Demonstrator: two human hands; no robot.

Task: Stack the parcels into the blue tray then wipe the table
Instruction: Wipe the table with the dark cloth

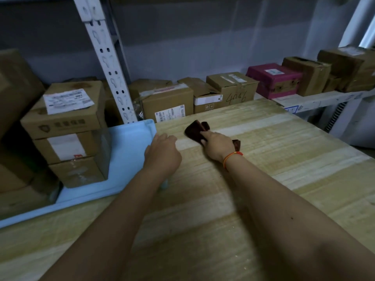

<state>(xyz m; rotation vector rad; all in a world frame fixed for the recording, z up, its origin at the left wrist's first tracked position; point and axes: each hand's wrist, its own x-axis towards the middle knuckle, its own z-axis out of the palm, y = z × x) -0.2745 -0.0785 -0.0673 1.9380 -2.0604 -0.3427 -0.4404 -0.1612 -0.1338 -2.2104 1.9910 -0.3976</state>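
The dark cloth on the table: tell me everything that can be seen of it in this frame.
The cloth is a dark reddish-brown rag, soft and crumpled, lying flat on the pale wooden table near its far edge, to the right of the blue tray. The right hand rests on top of it with fingers curled over its middle, so only its ends show: a broader flap beyond the fingertips and a small corner by the wrist. The left hand does not touch it.
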